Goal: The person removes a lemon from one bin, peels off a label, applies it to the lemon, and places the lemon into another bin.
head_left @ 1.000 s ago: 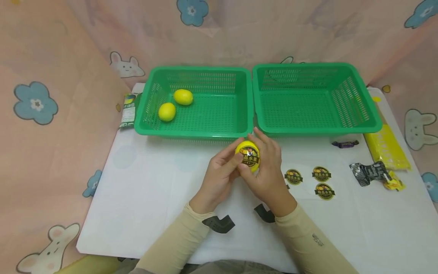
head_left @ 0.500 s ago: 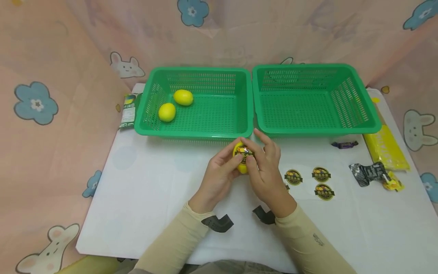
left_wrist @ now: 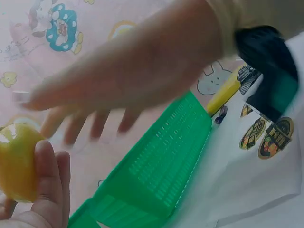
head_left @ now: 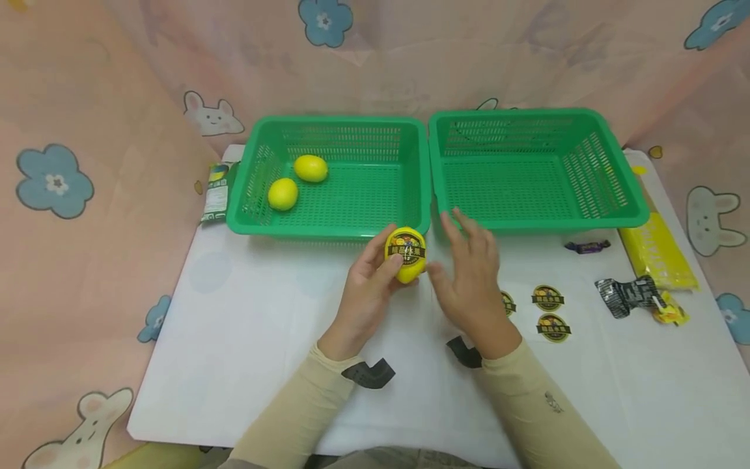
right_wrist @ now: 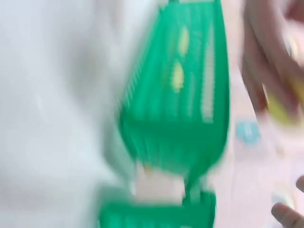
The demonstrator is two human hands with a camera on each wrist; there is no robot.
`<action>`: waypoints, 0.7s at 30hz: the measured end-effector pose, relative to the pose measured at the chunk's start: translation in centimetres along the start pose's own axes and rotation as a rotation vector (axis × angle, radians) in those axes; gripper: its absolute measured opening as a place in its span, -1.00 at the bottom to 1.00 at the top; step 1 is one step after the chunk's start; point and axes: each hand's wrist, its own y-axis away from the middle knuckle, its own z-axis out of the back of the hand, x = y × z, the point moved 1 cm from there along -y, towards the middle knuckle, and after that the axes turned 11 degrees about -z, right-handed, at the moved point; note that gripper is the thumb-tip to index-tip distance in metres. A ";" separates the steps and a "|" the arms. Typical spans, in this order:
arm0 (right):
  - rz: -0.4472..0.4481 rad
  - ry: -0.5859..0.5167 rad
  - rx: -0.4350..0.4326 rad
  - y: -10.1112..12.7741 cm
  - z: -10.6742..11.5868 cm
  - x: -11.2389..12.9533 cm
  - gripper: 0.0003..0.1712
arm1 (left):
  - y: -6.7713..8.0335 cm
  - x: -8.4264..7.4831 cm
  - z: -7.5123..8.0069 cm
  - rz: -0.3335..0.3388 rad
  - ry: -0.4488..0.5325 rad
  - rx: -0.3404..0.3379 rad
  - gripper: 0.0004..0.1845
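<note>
Pink cloth printed with blue flowers and white rabbits hangs behind and beside a white table (head_left: 246, 339); on the far part of this table stand two green plastic baskets with slotted walls, side by side and almost touching. Inside the left green basket (head_left: 328, 221) lie two plain yellow lemons (head_left: 283, 193), close to its left wall; the right green basket (head_left: 539, 221) shows only its own floor.

Just in front of the left basket, the left hand (head_left: 366, 296) grips a yellow lemon with a round black and gold sticker (head_left: 405, 253) on it; the fingers and the thumb are curled around the fruit, and the sticker faces up to the head camera. In the left wrist view the same lemon (left_wrist: 16, 161) sits against the curled fingers of that hand. The right hand (head_left: 471, 283) is just beside the lemon, on its right, but apart from it; its fingers are straight and spread, and it holds nothing.

Right of the right hand, a few round black and gold stickers (head_left: 551, 312) lie flat on the table; further right are a crumpled silver wrapper (head_left: 627, 296), a small purple wrapped candy (head_left: 586, 246) and a long yellow packet (head_left: 659, 251). A green and white packet (head_left: 215, 192) lies just left of the left basket. The right wrist view is too blurred to tell details.
</note>
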 end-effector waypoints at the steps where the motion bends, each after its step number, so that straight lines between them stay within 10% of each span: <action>1: -0.036 0.009 -0.025 -0.5 0.8 -0.7 -0.13 | -0.1 0.0 0.1 -0.003 -0.007 -0.004 -0.35; 7: -0.302 0.159 -0.158 -2.4 5.4 -7.2 -0.41 | -0.8 0.3 0.7 -0.017 -0.019 -0.020 -0.32; 14: -0.336 0.176 -0.135 -2.4 5.6 -11.0 -0.58 | -2.4 -0.8 -1.1 -0.053 -0.096 0.046 -0.39; 21: -0.353 0.158 -0.104 -2.7 5.9 -11.4 -0.58 | -9.8 -1.7 -6.9 0.015 -0.177 0.122 -0.46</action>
